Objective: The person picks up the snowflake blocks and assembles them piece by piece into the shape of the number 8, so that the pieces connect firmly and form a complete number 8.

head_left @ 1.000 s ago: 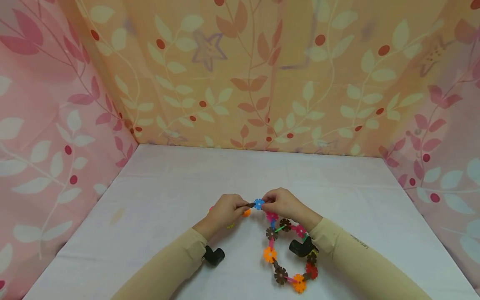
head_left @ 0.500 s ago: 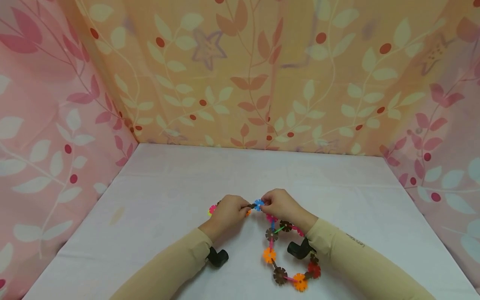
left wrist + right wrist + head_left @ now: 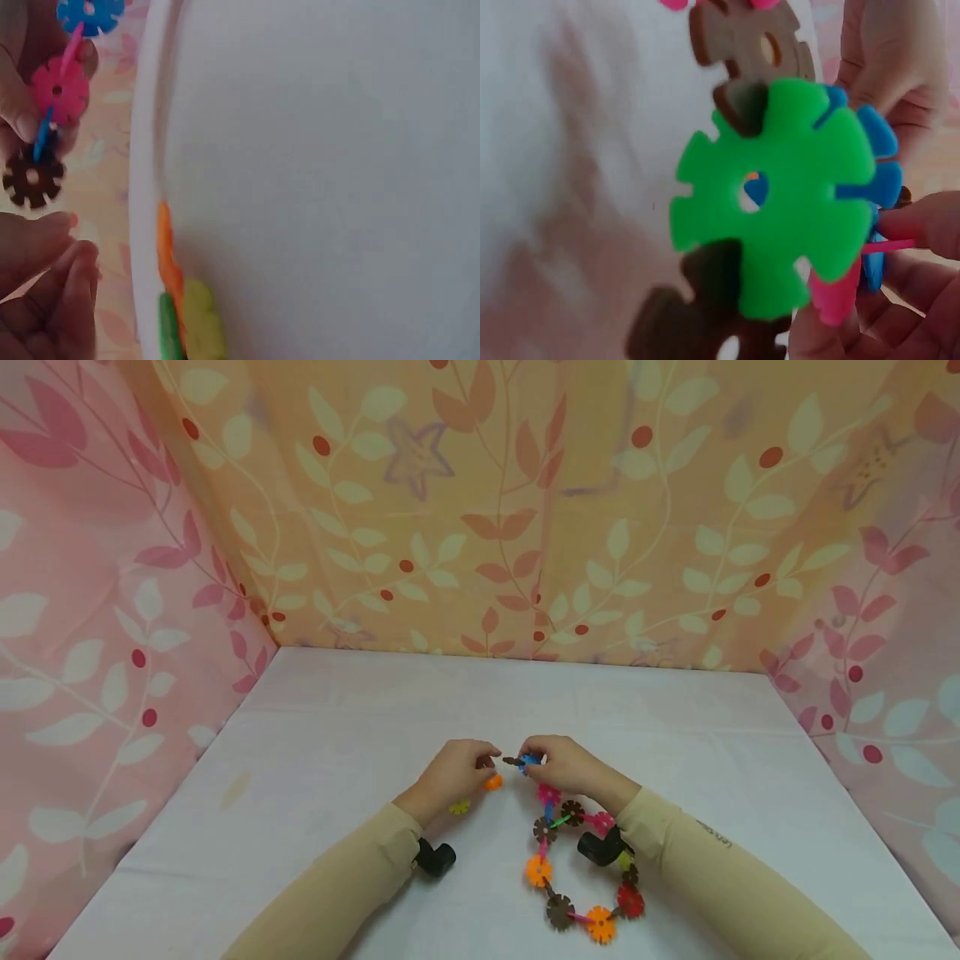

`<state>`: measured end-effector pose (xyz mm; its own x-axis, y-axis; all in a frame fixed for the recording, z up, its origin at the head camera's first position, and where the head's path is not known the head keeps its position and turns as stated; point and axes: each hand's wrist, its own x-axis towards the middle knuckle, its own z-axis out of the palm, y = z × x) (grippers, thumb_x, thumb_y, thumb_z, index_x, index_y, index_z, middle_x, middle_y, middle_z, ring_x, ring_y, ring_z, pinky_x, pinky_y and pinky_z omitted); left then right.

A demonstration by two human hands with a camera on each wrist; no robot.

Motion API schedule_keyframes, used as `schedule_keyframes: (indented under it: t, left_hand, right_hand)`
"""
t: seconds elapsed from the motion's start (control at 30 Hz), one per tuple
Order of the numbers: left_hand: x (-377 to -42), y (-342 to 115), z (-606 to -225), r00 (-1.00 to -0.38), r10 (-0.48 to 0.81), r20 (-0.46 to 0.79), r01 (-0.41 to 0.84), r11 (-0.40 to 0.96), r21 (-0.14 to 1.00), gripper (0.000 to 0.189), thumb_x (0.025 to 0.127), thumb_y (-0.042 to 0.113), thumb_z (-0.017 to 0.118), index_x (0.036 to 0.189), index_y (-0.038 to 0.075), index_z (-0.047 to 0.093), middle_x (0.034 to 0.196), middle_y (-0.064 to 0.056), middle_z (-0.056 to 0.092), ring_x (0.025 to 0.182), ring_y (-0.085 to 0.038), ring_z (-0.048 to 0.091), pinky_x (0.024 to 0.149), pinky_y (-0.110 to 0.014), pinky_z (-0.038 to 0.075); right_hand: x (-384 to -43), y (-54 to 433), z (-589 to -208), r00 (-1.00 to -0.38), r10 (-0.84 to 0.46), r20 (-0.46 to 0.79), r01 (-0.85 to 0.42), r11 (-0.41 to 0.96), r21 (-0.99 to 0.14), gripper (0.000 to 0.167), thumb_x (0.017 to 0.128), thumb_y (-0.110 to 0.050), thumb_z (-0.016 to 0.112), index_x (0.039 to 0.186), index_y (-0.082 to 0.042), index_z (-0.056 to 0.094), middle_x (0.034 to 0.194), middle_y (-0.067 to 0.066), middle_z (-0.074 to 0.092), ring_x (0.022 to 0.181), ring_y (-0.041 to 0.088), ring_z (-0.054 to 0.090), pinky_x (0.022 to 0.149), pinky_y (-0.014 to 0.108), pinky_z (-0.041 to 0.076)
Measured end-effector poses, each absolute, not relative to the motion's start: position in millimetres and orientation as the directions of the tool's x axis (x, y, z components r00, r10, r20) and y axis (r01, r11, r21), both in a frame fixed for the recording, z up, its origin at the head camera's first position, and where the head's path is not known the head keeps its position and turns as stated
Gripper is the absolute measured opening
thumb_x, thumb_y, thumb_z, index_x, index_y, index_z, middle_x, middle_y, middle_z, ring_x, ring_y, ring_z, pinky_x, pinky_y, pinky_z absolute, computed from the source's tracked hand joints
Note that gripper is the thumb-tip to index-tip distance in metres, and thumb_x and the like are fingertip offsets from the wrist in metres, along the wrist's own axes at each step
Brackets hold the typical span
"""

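In the head view, my right hand (image 3: pixel 573 772) pinches a blue notched plastic disc (image 3: pixel 529 764), part of a chain of linked snowflake discs. A brown disc (image 3: pixel 513 761) juts leftward from it. The chain hangs below the right hand onto the table in a loop, with an orange disc (image 3: pixel 538 871) and a red disc (image 3: pixel 631 901). My left hand (image 3: pixel 450 777) hovers left of the brown disc, a small gap between them. In the left wrist view, the left thumb and fingertips (image 3: pixel 56 225) stand apart from the brown disc. A green disc (image 3: pixel 780 195) fills the right wrist view.
Beside the left hand lie an orange disc (image 3: pixel 492 782) and a yellow disc (image 3: pixel 459 807), partly hidden by it. The white table (image 3: pixel 360 710) is bounded by a patterned cloth (image 3: pixel 480 527) behind and at both sides. Black wrist cameras hang under both sleeves.
The left fingers have let go of the brown disc and drawn slightly left. My right hand keeps the blue disc, which has shifted a little right and up.
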<state>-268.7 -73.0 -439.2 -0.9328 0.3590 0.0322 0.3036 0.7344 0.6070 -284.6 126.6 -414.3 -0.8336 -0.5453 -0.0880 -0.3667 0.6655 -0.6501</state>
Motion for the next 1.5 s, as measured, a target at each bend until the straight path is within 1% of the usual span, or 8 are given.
schedule_keyframes:
  t: [0.23, 0.5, 0.63, 0.73, 0.83, 0.93, 1.1, 1.5]
  left_hand:
    - [-276.1, -72.3, -448.9, -0.923, 0.369, -0.112, 0.297, 0.866, 0.403, 0.028, 0.073, 0.029, 0.076, 0.097, 0.016, 0.069, 0.084, 0.004, 0.058, 0.081, -0.014, 0.049, 0.078, -0.028, 0.044]
    - [-275.7, -65.7, -448.6, -0.931, 0.342, -0.129, 0.281, 0.896, 0.345, 0.022, 0.075, 0.023, 0.074, 0.088, 0.015, 0.059, 0.078, 0.003, 0.051, 0.079, -0.017, 0.046, 0.069, -0.027, 0.043]
    - [-275.7, -62.1, -446.9, -0.945, 0.307, -0.115, 0.229, 0.869, 0.439, 0.017, 0.078, 0.017, 0.07, 0.087, 0.016, 0.056, 0.076, 0.004, 0.052, 0.073, -0.014, 0.048, 0.063, -0.024, 0.042]
    - [-275.5, -58.6, -443.8, -0.956, 0.272, -0.107, 0.156, 0.787, 0.597, 0.006, 0.081, 0.018, 0.068, 0.084, 0.016, 0.063, 0.074, 0.005, 0.057, 0.068, -0.012, 0.053, 0.061, -0.024, 0.044]
    - [-275.4, -55.4, -441.4, -0.958, 0.231, -0.173, 0.002, 0.604, 0.797, 0.008, 0.083, 0.02, 0.067, 0.081, 0.012, 0.068, 0.073, 0.001, 0.063, 0.067, -0.013, 0.059, 0.063, -0.026, 0.05]
    - [-275.0, -53.5, -440.4, -0.942, 0.19, -0.278, -0.19, 0.381, 0.905, 0.011, 0.086, 0.017, 0.064, 0.083, 0.007, 0.068, 0.075, -0.006, 0.065, 0.066, -0.016, 0.064, 0.065, -0.029, 0.053]
    - [-274.6, -53.5, -440.3, -0.922, 0.165, -0.349, -0.31, 0.222, 0.924, 0.012, 0.087, 0.013, 0.061, 0.089, 0.002, 0.067, 0.083, -0.009, 0.064, 0.066, -0.014, 0.065, 0.068, -0.028, 0.054]
    - [-273.3, -53.5, -437.1, -0.919, 0.153, -0.363, -0.342, 0.145, 0.928, 0.012, 0.086, 0.009, 0.062, 0.089, -0.002, 0.065, 0.082, -0.011, 0.064, 0.062, -0.014, 0.065, 0.071, -0.031, 0.053]
  right_hand:
    - [-291.5, 137.3, -416.7, -0.889, -0.433, -0.146, -0.255, 0.735, -0.628, 0.005, 0.086, -0.015, 0.059, 0.084, -0.01, 0.059, 0.073, 0.001, 0.053, 0.062, 0.015, 0.046, 0.053, 0.026, 0.04]
    - [-292.8, 150.6, -416.7, -0.888, -0.412, -0.207, -0.188, 0.733, -0.654, 0.012, 0.086, -0.012, 0.057, 0.096, -0.009, 0.064, 0.075, 0.003, 0.054, 0.049, 0.012, 0.044, 0.046, 0.025, 0.041]
    - [-292.5, 156.2, -416.1, -0.858, -0.487, -0.161, -0.284, 0.712, -0.642, 0.012, 0.085, -0.013, 0.062, 0.096, -0.01, 0.066, 0.07, 0.0, 0.056, 0.049, 0.01, 0.046, 0.046, 0.025, 0.041]
    - [-292.5, 157.7, -416.0, -0.823, -0.56, -0.097, -0.388, 0.679, -0.623, 0.012, 0.084, -0.014, 0.064, 0.095, -0.011, 0.067, 0.074, -0.003, 0.06, 0.054, 0.011, 0.047, 0.049, 0.025, 0.041]
    - [-292.4, 157.5, -415.6, -0.792, -0.61, -0.038, -0.465, 0.642, -0.609, 0.012, 0.084, -0.014, 0.064, 0.095, -0.011, 0.068, 0.084, -0.004, 0.063, 0.062, 0.011, 0.048, 0.055, 0.024, 0.043]
    - [-292.2, 156.7, -414.3, -0.764, -0.645, 0.012, -0.523, 0.608, -0.598, 0.014, 0.084, -0.013, 0.065, 0.096, -0.01, 0.069, 0.09, -0.004, 0.064, 0.069, 0.01, 0.05, 0.061, 0.024, 0.045]
    - [-292.5, 155.8, -413.4, -0.733, -0.678, 0.062, -0.574, 0.567, -0.591, 0.015, 0.083, -0.011, 0.066, 0.096, -0.008, 0.071, 0.086, -0.005, 0.064, 0.067, 0.007, 0.05, 0.059, 0.022, 0.046]
    - [-293.3, 152.3, -414.9, -0.666, -0.733, 0.141, -0.648, 0.474, -0.596, 0.01, 0.083, -0.006, 0.063, 0.09, -0.005, 0.071, 0.087, -0.003, 0.065, 0.071, 0.007, 0.053, 0.065, 0.024, 0.047]
